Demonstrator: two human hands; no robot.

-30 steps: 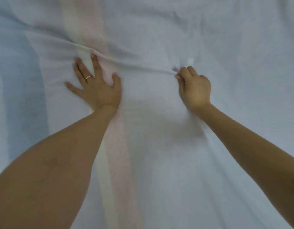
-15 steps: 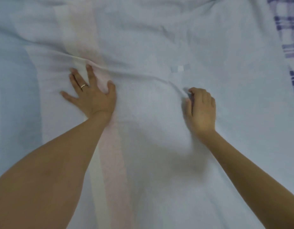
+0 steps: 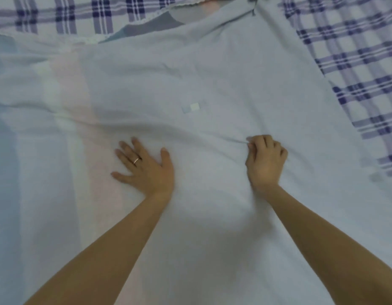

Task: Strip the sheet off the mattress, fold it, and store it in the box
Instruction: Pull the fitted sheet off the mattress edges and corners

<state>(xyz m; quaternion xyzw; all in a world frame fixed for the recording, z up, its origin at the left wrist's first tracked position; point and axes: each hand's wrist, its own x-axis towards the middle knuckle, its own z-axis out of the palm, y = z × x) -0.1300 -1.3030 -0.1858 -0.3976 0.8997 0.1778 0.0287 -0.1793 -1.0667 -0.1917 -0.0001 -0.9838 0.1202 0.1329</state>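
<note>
Fingers of left hand (image 3: 146, 170) splayed flat on sheet (image 3: 212, 62); right hand (image 3: 265, 161) pinches fold. Sheet seems light, limp; grasp edges.

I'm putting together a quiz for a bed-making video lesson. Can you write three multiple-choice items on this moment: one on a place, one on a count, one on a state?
1. Where does the blue-and-white checked fabric show around the pale blue bed sheet?
A. Along the top and right edges
B. Between the two hands
C. Under the forearms

2. How many rings does the left hand wear?
A. None
B. One
C. Three

3. What is the right hand doing?
A. Lying flat with straight fingers
B. Hovering clear of the sheet
C. Pinching a fold of the sheet

Answers:
1 A: checks appear only at the top and right.
2 B: one thin band sits on a finger.
3 C: its curled fingers gather a crease at the fingertips.
</note>
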